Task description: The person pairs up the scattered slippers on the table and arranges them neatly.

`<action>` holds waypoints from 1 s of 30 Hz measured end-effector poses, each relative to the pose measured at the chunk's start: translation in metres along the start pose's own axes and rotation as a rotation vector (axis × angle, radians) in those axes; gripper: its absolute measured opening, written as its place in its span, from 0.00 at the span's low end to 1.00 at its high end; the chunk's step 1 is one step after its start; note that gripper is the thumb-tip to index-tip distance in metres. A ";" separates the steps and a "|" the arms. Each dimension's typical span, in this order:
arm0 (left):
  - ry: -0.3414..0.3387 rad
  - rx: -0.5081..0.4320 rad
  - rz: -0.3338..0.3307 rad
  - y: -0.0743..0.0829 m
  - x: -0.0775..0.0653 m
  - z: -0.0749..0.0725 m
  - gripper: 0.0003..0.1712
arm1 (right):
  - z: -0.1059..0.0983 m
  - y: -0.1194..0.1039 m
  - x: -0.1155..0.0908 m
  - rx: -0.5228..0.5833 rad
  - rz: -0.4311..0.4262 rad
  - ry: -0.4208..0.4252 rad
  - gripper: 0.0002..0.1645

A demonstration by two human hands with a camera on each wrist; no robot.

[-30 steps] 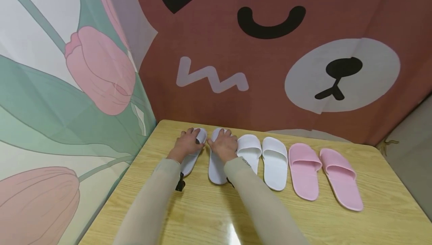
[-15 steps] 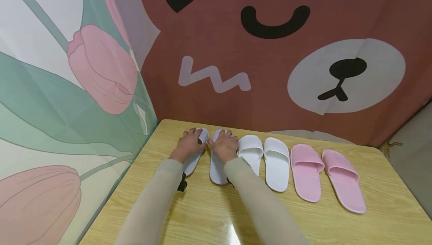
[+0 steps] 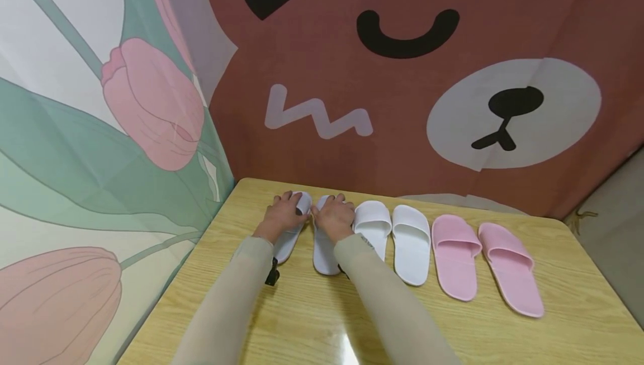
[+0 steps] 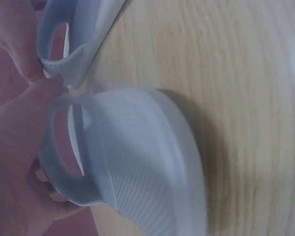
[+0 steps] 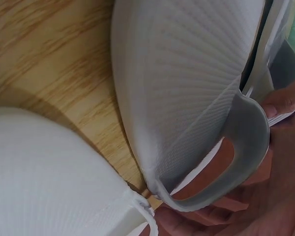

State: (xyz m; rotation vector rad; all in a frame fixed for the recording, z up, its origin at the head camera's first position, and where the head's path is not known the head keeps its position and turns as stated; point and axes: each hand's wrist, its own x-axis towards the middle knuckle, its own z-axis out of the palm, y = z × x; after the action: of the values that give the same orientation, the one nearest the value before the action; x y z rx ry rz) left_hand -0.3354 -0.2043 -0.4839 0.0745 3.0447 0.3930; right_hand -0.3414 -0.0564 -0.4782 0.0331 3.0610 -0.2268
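Note:
Two pale grey-lilac slippers lie at the left end of the row on the wooden table. My left hand (image 3: 283, 217) grips the outermost grey slipper (image 3: 288, 247) across its strap (image 4: 71, 187), thumb on one side and fingers on the other in the left wrist view. Beside it, my right hand (image 3: 334, 217) holds the second grey slipper (image 3: 324, 256) in the same way, its strap (image 5: 250, 132) showing between thumb and fingers in the right wrist view. Both soles appear to rest on the table, heels toward me; the hands hide much of the straps.
Right of my right hand stand two white slippers (image 3: 411, 259), the nearer one (image 3: 371, 228) close to my fingers. Further right lie two pink slippers (image 3: 455, 275). A bear-printed cloth (image 3: 312, 164) hangs behind the table (image 3: 302, 320); a tulip-printed cloth (image 3: 151, 102) borders the left.
The head view shifts slightly. Both hands stay on the grey slippers, and nothing else visibly moves.

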 end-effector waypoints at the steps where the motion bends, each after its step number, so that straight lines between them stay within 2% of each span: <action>1: -0.001 -0.002 -0.001 0.000 0.000 -0.001 0.46 | 0.000 0.000 0.000 0.002 0.000 -0.001 0.46; 14: -0.007 0.003 0.002 0.003 -0.005 -0.007 0.47 | -0.003 0.003 -0.004 0.039 -0.049 0.008 0.44; 22: -0.003 0.023 0.016 0.003 -0.001 -0.011 0.45 | -0.007 0.005 0.000 0.057 -0.094 0.049 0.41; 30: -0.002 0.006 0.047 0.000 0.002 -0.008 0.40 | -0.010 0.012 0.001 0.065 -0.133 0.028 0.40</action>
State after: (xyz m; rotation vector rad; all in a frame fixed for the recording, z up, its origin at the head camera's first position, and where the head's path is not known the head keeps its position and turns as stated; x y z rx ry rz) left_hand -0.3385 -0.2066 -0.4764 0.1464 3.0471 0.3874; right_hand -0.3425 -0.0434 -0.4702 -0.1648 3.0856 -0.3364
